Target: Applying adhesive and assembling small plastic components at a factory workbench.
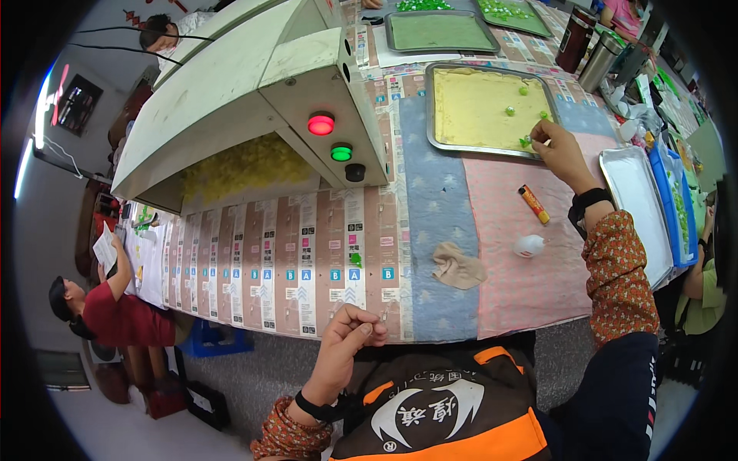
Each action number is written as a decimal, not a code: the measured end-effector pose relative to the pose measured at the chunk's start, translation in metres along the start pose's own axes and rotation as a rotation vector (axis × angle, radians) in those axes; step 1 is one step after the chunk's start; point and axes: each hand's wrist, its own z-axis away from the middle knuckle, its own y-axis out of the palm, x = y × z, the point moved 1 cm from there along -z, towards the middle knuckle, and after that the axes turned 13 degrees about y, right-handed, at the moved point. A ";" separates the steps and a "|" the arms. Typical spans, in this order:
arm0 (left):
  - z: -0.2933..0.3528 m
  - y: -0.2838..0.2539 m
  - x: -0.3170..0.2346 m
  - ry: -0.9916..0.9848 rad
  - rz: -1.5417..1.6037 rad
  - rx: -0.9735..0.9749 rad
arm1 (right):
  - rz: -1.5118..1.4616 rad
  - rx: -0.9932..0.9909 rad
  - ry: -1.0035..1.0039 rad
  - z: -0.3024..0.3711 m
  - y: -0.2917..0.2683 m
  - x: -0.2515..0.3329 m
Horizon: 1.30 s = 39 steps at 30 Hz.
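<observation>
My right hand [560, 154] reaches over the near right corner of a metal tray [432, 100] with a yellow lining. Its thumb and finger pinch together at a small green-and-clear piece [526, 142]. Several similar green pieces, one of them a clear-and-green bead [510, 111], lie apart on that lining. My left hand [350, 338] hovers at the table's front edge with curled fingers; whatever they may hold is hidden. A single green piece [355, 260] rests on the printed table cover beyond it.
A white machine [254, 92] with red and green lights stands at left. On the cloths lie a lighter [533, 204], a white egg-shaped object [529, 245] and a crumpled beige cloth [458, 266]. An aluminium tray [632, 200] and blue basket [667, 192] are at right. Co-workers sit around.
</observation>
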 end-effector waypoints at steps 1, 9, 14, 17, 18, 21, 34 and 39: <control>0.000 -0.003 0.003 -0.004 -0.005 0.001 | 0.130 0.022 -0.088 0.001 0.003 0.008; -0.003 0.000 0.002 -0.042 -0.024 -0.020 | 0.385 0.122 -0.348 0.013 0.016 0.035; -0.009 -0.001 0.005 -0.051 -0.017 0.000 | 0.363 0.108 -0.395 0.018 0.014 0.034; -0.009 -0.001 0.003 -0.042 -0.018 -0.010 | 0.378 0.116 -0.432 0.029 0.006 0.031; -0.010 -0.002 0.003 -0.027 -0.026 -0.004 | 0.381 0.116 -0.434 0.033 0.003 0.029; -0.009 -0.009 0.005 -0.026 -0.025 -0.038 | 0.362 0.152 -0.415 0.045 0.001 0.026; -0.025 -0.079 -0.041 0.260 -0.274 -0.203 | 0.093 0.117 -0.283 0.084 -0.014 0.010; -0.083 -0.133 -0.099 0.507 -0.554 -0.393 | 0.083 0.090 -0.186 0.129 -0.035 0.005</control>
